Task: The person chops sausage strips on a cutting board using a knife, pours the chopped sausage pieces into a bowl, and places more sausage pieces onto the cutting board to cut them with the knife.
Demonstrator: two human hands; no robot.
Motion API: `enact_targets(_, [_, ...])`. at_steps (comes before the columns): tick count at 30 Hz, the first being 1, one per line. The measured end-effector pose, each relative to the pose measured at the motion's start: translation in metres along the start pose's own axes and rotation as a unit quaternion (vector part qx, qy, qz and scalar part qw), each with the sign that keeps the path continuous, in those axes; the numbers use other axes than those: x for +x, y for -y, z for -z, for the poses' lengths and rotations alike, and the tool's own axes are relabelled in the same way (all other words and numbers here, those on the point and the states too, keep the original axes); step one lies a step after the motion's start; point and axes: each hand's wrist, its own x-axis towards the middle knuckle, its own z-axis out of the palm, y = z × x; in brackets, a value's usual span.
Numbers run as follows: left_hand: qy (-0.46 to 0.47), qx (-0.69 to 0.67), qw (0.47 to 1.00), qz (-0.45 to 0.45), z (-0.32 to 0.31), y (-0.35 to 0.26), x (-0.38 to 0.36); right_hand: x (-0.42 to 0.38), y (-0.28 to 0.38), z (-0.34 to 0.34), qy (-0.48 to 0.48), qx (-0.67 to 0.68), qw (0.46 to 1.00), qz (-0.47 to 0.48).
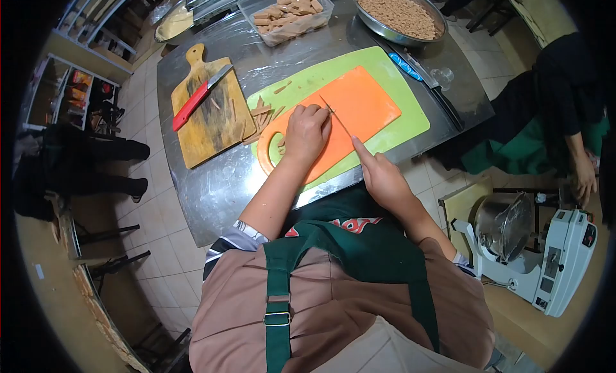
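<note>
My right hand [385, 180] is wrapped around the handle of a knife [339, 119], its blade angled up and left across the orange cutting board [366, 103]. Close to the blade, my left hand [308, 132] rests on that board with its fingers curled and pressed down. Whatever lies beneath those fingers is mostly hidden; only a small brownish bit shows at the fingertips. The orange board lies over a larger green cutting board [410, 110]. Thin brown strips [260, 116] are heaped just left of my left hand, some on the green board.
A wooden board [212, 129] with a red-handled knife [192, 108] lies left. Behind are a plastic container [282, 34] of brown sausage-like pieces and a metal bowl [366, 17] of small chopped bits. A blue-patterned handle [405, 66] lies right. A person [552, 110] stands near a mixer [552, 264].
</note>
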Motion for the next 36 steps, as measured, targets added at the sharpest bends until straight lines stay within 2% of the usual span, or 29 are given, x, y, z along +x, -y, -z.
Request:
enact_targets(7, [0.012,0.009,0.999,0.033,0.001,-0.001,0.0,-0.025,-0.001,0.007,-0.027,-0.053,0.998,0.015])
enact_targets(14, [-0.018,-0.014,0.999,0.027,0.002,-0.003,0.0,-0.038,-0.006,0.009,-0.048,-0.043,0.998,0.029])
enact_targets(16, [-0.028,-0.016,0.999,0.009,0.001,-0.001,0.0,-0.035,-0.005,0.01,-0.079,-0.027,0.996,0.036])
enact_targets(19, [-0.013,0.0,1.0,0.007,0.001,0.0,0.0,-0.032,0.001,0.009,-0.085,-0.035,0.995,0.048])
enact_targets(23, [-0.01,0.002,1.0,0.005,0.001,-0.001,0.0,-0.019,0.008,0.008,-0.051,-0.057,0.997,0.029])
enact_targets(25, [-0.017,-0.006,1.0,0.011,0.001,-0.002,0.0,-0.006,0.005,0.002,-0.002,-0.031,1.0,0.001])
enact_targets(29, [-0.008,-0.007,1.0,0.014,0.001,-0.002,0.001,-0.001,0.001,-0.003,0.002,-0.017,1.0,0.001])
enact_targets(31, [-0.032,-0.017,0.999,0.01,0.001,-0.002,0.001,-0.012,0.007,0.005,0.024,-0.059,0.998,-0.027])
enact_targets(36, [-0.009,-0.013,1.0,0.015,0.003,-0.001,0.0,-0.035,0.005,0.011,-0.003,-0.066,0.998,-0.016])
